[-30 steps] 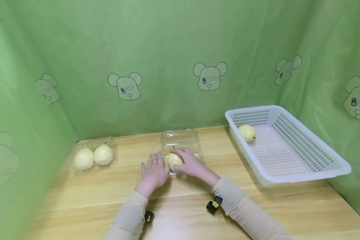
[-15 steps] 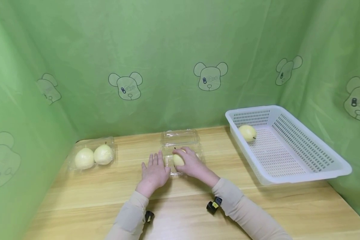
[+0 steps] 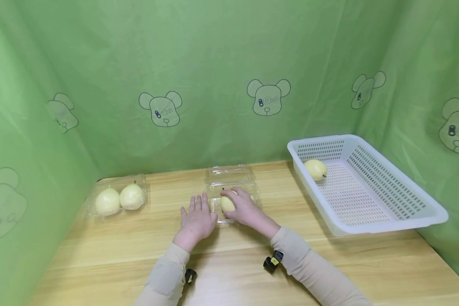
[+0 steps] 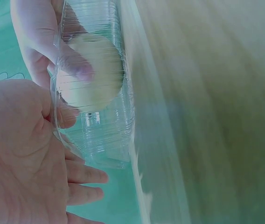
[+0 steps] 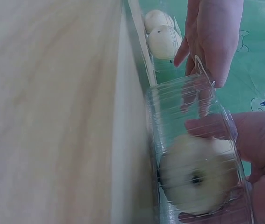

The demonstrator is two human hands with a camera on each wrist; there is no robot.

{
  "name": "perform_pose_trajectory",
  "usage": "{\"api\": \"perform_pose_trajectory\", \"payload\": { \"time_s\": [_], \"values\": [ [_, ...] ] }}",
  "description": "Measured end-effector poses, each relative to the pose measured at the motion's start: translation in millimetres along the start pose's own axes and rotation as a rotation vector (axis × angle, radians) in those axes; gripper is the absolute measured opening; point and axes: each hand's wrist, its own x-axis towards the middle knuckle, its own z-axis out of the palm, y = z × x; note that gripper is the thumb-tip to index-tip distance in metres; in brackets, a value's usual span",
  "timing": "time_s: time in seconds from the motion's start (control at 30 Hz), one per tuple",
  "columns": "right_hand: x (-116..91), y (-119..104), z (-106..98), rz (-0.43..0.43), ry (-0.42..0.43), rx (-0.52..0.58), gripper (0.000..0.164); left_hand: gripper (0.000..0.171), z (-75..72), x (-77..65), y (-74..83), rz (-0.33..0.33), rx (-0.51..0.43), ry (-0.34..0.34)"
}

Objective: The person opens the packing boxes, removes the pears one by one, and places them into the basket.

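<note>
In the head view, an opened clear plastic clamshell box (image 3: 215, 192) stands at the middle of the table with its lid folded back. My right hand (image 3: 248, 209) grips a pale yellow pear (image 3: 227, 204) inside the box, thumb on the near side and fingers over the top. Through the ribbed wall, the left wrist view shows the pear (image 4: 100, 70) low in the box. At the box's left edge lies my left hand (image 3: 197, 222), fingers straight and spread, thumb side against the wall. The right wrist view shows the pear's dark blossom end (image 5: 197, 178).
Far left on the table is a clear box holding two pears (image 3: 132, 196). To the right, a white perforated plastic basket (image 3: 401, 221) has one pear (image 3: 315, 170) in its back left corner. Green curtain (image 3: 214, 51) encloses the table on its back and sides.
My right hand has shifted the pear slightly to the right within the box over the first half second. Since then both hands have stayed put.
</note>
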Motion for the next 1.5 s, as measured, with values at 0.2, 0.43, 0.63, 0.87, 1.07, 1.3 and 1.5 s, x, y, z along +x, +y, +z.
{"api": "perform_pose_trajectory", "payload": {
  "time_s": [0.2,0.43,0.63,0.87,1.07,1.3,1.5],
  "values": [
    [-1.8,-0.3,-1.9,-0.013,0.011,0.029,0.068,0.071,0.1,0.3,0.7,-0.002,0.012,0.009],
    [-0.8,1.8,-3.6,-0.032,0.058,0.072,0.068,0.071,-1.0,-0.3,2.2,-0.006,0.007,0.010],
    [1.5,5.1,-7.2,-0.046,0.089,0.115,0.068,0.071,-1.0,-0.9,3.3,-0.013,-0.001,0.009],
    [2.3,7.3,-15.9,-0.027,0.107,0.149,0.068,0.071,-2.1,-2.6,4.0,-0.015,-0.016,0.009],
    [2.1,9.1,-25.0,-0.036,0.128,0.165,0.067,0.071,-0.9,-3.7,4.2,-0.009,-0.009,0.015],
    [4.2,12.1,-34.8,-0.035,0.137,0.162,0.067,0.072,0.2,-3.0,4.7,-0.017,-0.019,0.014],
    [5.4,11.8,-41.7,-0.034,0.159,0.146,0.067,0.072,0.0,-3.4,5.0,-0.019,-0.023,0.011]
  ]
}}
